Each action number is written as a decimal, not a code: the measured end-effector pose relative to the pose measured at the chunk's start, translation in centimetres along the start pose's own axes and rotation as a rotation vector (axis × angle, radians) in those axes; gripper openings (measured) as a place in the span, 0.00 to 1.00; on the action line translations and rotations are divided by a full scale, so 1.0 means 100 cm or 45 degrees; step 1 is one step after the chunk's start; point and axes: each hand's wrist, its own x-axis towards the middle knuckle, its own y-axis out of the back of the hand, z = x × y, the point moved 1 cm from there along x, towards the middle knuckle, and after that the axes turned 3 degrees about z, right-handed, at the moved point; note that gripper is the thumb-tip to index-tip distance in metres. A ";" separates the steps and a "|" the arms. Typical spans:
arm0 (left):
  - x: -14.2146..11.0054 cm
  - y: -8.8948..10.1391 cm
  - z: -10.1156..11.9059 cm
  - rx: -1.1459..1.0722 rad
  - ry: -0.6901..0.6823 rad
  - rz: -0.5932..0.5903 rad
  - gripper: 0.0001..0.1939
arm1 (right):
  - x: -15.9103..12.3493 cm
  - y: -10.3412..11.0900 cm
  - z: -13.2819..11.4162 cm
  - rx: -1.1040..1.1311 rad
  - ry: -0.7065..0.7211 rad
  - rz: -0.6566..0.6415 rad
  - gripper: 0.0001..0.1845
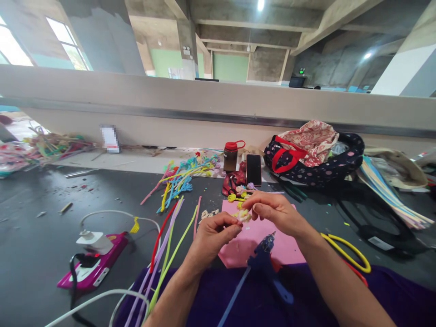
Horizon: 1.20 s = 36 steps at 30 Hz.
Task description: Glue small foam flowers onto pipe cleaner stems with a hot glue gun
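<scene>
Above a pink sheet (pixel 235 252), my left hand (pixel 216 229) pinches a small cream-coloured fuzzy flower (pixel 244 215) between thumb and fingertips. My right hand (pixel 274 211) reaches the same flower from the other side, its fingertips bent close against it; whether they grip it is hard to make out. A blue glue gun (pixel 265 250) lies on the sheet below my hands, nozzle pointing up and away. Just beyond the fingers are small yellow fuzzy flowers (pixel 232 198). Cream pieces (pixel 208 213) lie beside my left hand.
Coloured fuzzy stems (pixel 170 240) lie left of my hands, with a stem pile (pixel 187 175) behind. A magenta power strip (pixel 114 254) with cables sits at left. Bottle (pixel 230 159), phone (pixel 254 169) and dotted bag (pixel 313 159) stand at the back. A yellow loop (pixel 350 252) lies right.
</scene>
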 end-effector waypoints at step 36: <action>0.001 0.004 -0.003 -0.586 0.361 -0.066 0.13 | 0.001 -0.009 -0.001 -0.197 -0.003 0.265 0.07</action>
